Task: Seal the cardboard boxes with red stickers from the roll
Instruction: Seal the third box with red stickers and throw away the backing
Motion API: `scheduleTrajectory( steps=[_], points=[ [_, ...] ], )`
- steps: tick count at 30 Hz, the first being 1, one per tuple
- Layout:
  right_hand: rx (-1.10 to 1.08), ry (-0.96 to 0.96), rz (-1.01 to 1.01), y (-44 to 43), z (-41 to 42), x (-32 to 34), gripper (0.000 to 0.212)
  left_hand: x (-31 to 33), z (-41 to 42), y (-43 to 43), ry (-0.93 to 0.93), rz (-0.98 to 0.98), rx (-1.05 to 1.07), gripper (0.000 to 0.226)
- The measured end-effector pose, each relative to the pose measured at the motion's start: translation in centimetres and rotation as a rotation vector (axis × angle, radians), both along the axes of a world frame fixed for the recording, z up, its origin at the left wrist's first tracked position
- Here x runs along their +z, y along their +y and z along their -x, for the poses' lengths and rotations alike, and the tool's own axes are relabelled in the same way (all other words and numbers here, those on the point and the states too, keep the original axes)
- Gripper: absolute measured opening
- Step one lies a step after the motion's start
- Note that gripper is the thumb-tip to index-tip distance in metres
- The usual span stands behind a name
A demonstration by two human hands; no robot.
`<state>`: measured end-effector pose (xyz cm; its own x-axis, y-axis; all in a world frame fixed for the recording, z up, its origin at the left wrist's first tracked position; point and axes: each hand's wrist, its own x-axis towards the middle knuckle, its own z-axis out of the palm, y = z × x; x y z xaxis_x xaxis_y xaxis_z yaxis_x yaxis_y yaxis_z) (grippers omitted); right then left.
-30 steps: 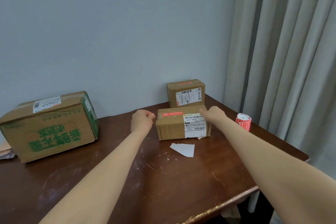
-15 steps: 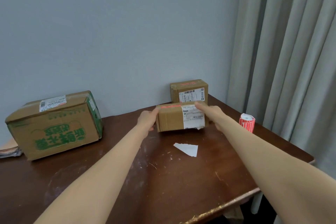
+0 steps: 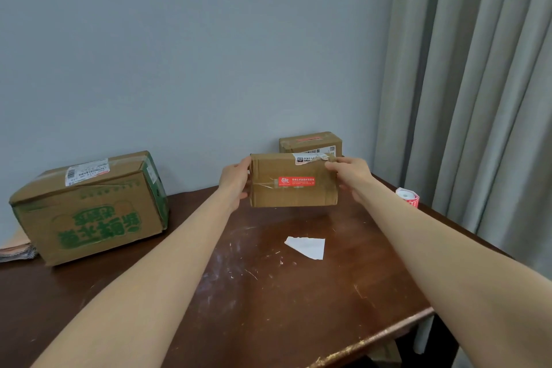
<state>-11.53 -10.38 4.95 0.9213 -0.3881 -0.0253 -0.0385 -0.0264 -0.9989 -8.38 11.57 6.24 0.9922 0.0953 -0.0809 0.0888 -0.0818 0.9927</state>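
A small cardboard box (image 3: 294, 191) hangs in the air above the table, tipped so that its taped seam faces me. A red sticker (image 3: 296, 181) lies across that seam. My left hand (image 3: 234, 181) grips the box's left end and my right hand (image 3: 352, 175) grips its right end. Behind it a second small box (image 3: 310, 143) stands against the wall with a red sticker on its top. The roll of red stickers (image 3: 408, 196) stands at the table's right edge.
A large cardboard box with green print (image 3: 89, 206) sits at the left on the dark wooden table (image 3: 268, 293). A white paper scrap (image 3: 306, 246) lies in the middle. Grey curtains (image 3: 478, 98) hang at the right. A stack of flat sheets (image 3: 15, 248) shows at the far left.
Both hands took hold of the small box, lifted it off the table and tipped it, so the stickered seam now faces me.
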Motion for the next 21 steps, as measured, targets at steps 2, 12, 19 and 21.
scheduleTrajectory(
  steps=[2, 12, 19, 21],
  points=[
    [-0.027, -0.007, -0.018, -0.1, -0.4, -0.2, 0.039, 0.0, 0.1, -0.1, 0.011, -0.006, -0.005, 0.027],
    [-0.080, -0.008, -0.056, 1.0, -2.1, -0.8, 0.009, -1.7, -1.1, 0.0, -0.108, -0.333, 0.002, 0.103],
    [-0.072, 0.003, -0.061, 1.9, -3.0, -0.9, 0.034, -2.6, -1.7, 0.0, -0.203, -0.491, 0.141, 0.090],
    [-0.076, 0.000, -0.062, 2.2, -3.4, -1.1, 0.037, -2.7, -1.7, 0.3, -0.229, -0.481, 0.149, 0.083]
  ],
)
